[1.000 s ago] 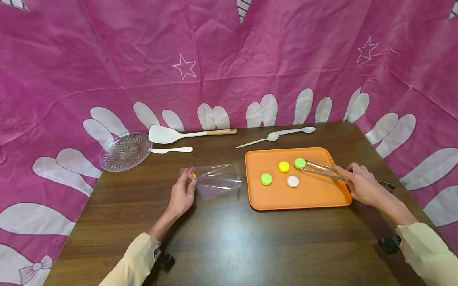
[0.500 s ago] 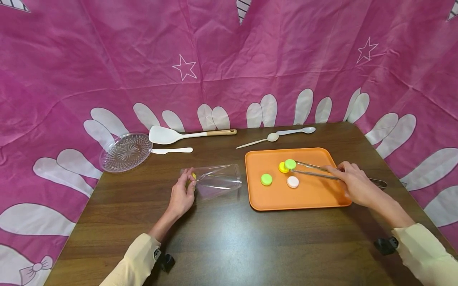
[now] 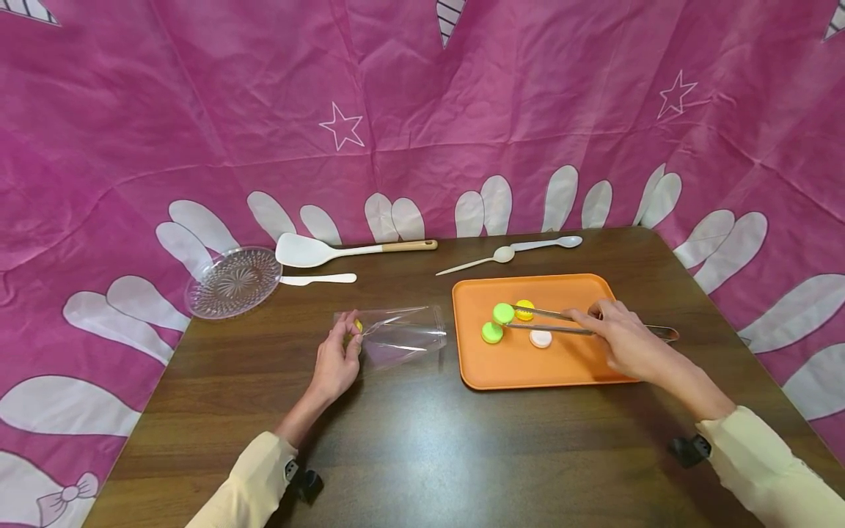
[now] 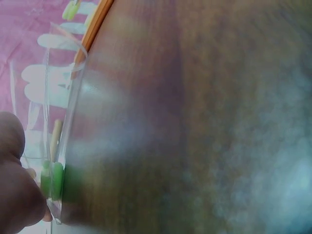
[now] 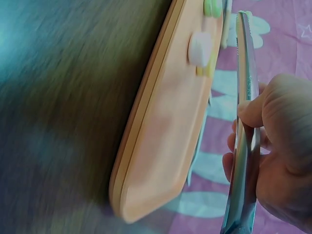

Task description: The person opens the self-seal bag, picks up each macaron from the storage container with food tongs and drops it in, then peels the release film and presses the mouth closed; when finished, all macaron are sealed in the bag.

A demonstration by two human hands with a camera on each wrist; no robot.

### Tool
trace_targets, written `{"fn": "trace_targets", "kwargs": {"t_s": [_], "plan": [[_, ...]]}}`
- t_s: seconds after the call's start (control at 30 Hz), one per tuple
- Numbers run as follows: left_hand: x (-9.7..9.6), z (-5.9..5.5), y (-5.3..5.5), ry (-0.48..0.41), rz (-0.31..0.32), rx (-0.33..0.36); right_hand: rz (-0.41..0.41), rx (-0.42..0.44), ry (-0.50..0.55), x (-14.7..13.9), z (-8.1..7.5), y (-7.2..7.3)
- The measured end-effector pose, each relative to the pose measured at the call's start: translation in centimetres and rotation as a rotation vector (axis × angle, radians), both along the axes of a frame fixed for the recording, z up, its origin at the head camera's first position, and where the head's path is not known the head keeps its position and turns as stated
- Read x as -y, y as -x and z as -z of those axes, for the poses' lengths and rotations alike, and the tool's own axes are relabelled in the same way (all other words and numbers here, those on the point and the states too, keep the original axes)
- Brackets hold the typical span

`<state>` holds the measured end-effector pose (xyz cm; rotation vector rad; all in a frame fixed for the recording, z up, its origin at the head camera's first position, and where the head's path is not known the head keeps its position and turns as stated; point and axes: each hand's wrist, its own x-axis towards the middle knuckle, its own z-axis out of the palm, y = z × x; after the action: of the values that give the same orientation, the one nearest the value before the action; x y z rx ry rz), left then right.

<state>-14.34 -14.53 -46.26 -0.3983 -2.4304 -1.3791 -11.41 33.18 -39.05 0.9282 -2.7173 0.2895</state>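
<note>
The fingers of the right hand (image 3: 630,343) pinch tongs (image 5: 246,165) gripping a green macaron (image 3: 503,314) over the left of the orange tray (image 3: 505,368), so squeeze evenly, while the left hand (image 3: 336,364), fingers pinching the clear bag (image 3: 404,338) further left, should brace it.

Macarons (image 3: 491,333) leading the count

Four macarons are showing outside one clear bag (image 3: 404,345): two green, one yellow, one pale pink; those inside are partly hiding. Two hands (image 3: 335,359) (image 3: 623,341), two spoons (image 3: 485,259) (image 3: 546,243), one tray (image 3: 568,361), one pair of tongs (image 3: 554,329), one plate (image 3: 235,282), one spatula (image 3: 359,250) and one knife (image 3: 323,279) are also showing.
</note>
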Motion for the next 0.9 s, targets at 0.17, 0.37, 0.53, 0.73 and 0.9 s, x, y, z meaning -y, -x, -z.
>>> {"fn": "trace_targets", "kwargs": {"t_s": [0.17,0.37,0.53,0.73,0.9], "plan": [[0.0,0.0,0.0,0.000,0.002,0.011,-0.032,0.012,-0.002,1.6,0.1,0.4],[0.0,0.0,0.0,0.003,0.006,-0.004,-0.060,0.035,0.009,4.0,0.2,1.1],[0.0,0.2,0.1,0.004,0.001,-0.014,-0.053,0.103,-0.003,6.1,0.1,1.6],[-0.1,0.2,0.1,0.005,-0.004,-0.022,-0.077,0.131,-0.009,8.4,0.2,2.4],[-0.1,0.2,0.1,0.003,-0.004,-0.016,-0.116,0.131,-0.011,10.0,0.5,3.2]]}}
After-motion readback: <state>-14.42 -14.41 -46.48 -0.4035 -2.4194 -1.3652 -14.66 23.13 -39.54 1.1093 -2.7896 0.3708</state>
